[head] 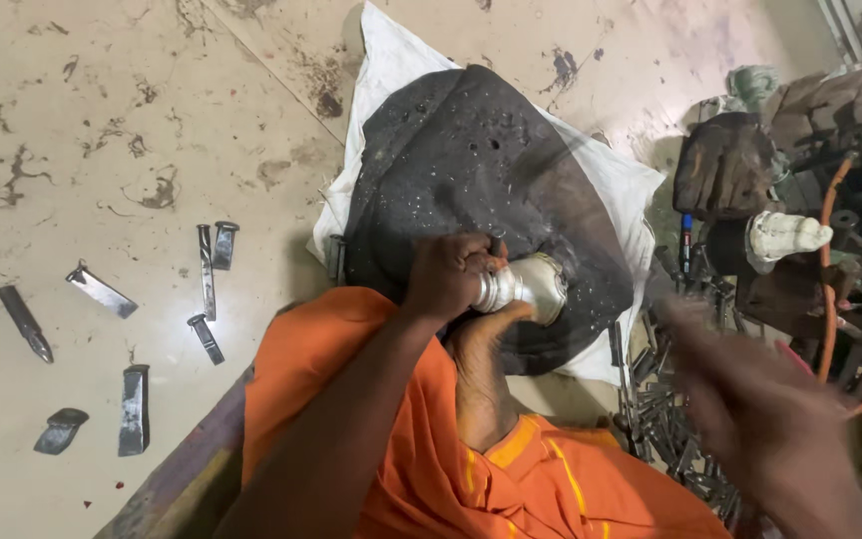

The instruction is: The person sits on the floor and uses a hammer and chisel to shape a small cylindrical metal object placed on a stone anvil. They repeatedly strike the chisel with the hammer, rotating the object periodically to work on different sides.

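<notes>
My left hand point(448, 274) grips a small silver metal vessel point(524, 286) and presses it against a black domed block point(481, 170) that rests on a white cloth point(391, 60). My bare foot point(481, 369) lies under the vessel and props it. Blurred by motion, my right hand point(750, 399) hovers low at the right over a heap of dark metal punches point(655, 419), fingers apart, holding nothing. Orange cloth point(401, 459) covers my legs.
Several loose steel chisels and punches point(132, 329) lie scattered on the stained floor to the left. At the right stand a dark worn block point(725, 165), a white wrapped tool point(785, 237), an orange hose point(830, 279) and more clutter.
</notes>
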